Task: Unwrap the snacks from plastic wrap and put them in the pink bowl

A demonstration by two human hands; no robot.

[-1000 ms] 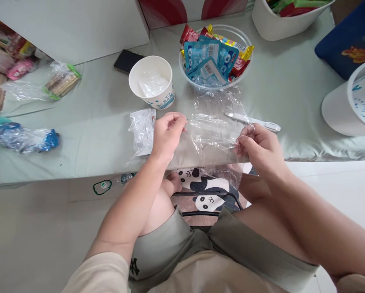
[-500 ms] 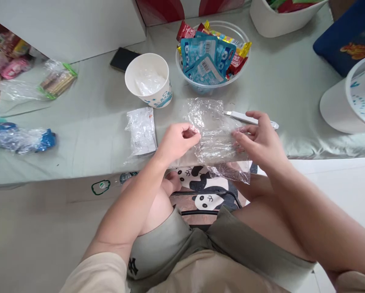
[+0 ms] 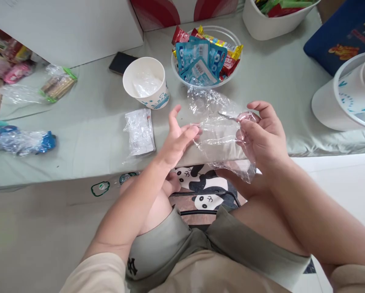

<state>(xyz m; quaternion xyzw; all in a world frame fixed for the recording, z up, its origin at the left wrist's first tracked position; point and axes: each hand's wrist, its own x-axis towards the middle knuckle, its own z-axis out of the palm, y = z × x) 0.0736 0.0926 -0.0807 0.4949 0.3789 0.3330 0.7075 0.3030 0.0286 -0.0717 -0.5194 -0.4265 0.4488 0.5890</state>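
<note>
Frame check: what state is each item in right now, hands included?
clear bag, crumpled, held up between both hands
left hand, open, fingertips at the bag's edge
right hand, closed on the bag
paper cup, upright, clear wrap inside
bowl, upright, piled with snack packets
phone, lying flat, dark

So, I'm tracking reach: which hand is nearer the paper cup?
Left. Left hand: just down-right of the paper cup; right hand: farther right, holding the clear bag.
</note>
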